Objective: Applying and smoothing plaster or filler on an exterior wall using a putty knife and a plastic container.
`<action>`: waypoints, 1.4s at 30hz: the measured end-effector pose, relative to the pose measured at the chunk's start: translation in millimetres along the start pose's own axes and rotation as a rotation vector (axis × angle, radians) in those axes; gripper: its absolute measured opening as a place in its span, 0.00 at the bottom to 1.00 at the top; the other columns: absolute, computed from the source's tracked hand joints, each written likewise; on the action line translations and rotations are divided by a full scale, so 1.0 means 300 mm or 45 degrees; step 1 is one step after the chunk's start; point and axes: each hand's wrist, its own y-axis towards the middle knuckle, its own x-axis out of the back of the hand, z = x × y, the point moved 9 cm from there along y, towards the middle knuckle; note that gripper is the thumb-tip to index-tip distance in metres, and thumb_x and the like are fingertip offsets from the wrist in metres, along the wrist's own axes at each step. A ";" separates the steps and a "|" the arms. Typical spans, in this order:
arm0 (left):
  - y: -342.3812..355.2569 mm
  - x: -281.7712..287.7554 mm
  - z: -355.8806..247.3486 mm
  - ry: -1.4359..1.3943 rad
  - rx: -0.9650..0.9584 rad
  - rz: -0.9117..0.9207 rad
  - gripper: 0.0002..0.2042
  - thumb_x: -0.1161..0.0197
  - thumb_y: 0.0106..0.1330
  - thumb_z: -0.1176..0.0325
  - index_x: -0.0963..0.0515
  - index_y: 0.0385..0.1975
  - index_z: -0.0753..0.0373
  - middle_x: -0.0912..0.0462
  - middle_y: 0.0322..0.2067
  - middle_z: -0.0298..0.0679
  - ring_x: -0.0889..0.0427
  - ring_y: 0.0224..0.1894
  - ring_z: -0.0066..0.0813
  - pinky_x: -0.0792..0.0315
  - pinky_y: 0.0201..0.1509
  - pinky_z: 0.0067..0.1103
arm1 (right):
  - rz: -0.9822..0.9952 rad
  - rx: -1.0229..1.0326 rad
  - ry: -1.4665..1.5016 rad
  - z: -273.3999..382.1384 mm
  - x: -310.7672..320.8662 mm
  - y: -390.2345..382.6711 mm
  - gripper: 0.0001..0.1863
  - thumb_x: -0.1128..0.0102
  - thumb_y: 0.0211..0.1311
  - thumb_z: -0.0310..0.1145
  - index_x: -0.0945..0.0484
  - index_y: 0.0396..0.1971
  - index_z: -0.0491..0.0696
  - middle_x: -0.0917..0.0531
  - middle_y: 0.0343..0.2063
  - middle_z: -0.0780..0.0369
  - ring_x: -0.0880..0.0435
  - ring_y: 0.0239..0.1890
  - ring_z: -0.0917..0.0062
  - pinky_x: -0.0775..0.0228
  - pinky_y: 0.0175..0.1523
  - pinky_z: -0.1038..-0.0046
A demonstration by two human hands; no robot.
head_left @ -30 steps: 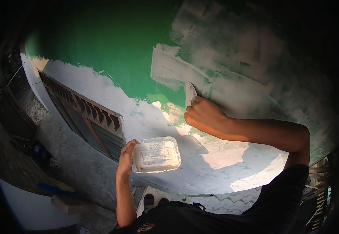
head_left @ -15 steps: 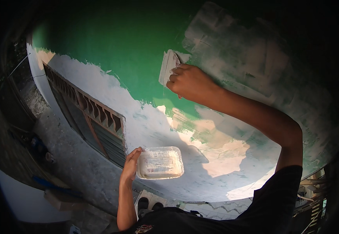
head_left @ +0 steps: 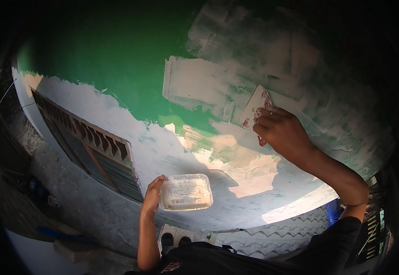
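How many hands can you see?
2. The left hand holds a shallow tray low in the middle. The right hand presses a scraper against the wall. No others show.

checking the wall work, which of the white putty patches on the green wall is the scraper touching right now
The scraper in the right hand lies at the lower right end of the broad white putty band across the green, not on the large white area below.

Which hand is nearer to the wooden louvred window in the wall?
The left. The left hand, holding a shallow plastic tray, is just beside the lower corner of the louvred window. The right hand presses a putty scraper on the wall far off.
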 end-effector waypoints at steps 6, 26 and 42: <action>-0.011 -0.018 0.032 0.007 0.052 0.028 0.22 0.46 0.74 0.51 0.21 0.46 0.67 0.19 0.37 0.38 0.23 0.40 0.23 0.29 0.47 0.19 | -0.156 0.250 -0.022 0.150 0.075 0.048 0.06 0.35 0.51 0.33 0.21 0.30 0.49 0.16 0.33 0.66 0.18 0.50 0.73 0.29 0.57 0.73; 0.002 0.014 -0.030 0.018 -0.025 -0.005 0.22 0.47 0.74 0.50 0.20 0.44 0.67 0.18 0.36 0.38 0.22 0.39 0.23 0.29 0.45 0.19 | -0.269 0.047 -0.119 -0.023 0.112 0.271 0.03 0.37 0.46 0.25 0.19 0.18 0.50 0.17 0.23 0.65 0.16 0.31 0.76 0.26 0.43 0.74; -0.047 0.202 -0.042 -0.103 -0.088 -0.178 0.17 0.44 0.73 0.55 0.19 0.37 0.65 0.19 0.31 0.33 0.23 0.35 0.21 0.29 0.42 0.18 | -0.220 0.366 0.102 0.283 -0.103 0.426 0.04 0.38 0.51 0.33 0.21 0.23 0.50 0.17 0.27 0.68 0.19 0.44 0.74 0.29 0.53 0.74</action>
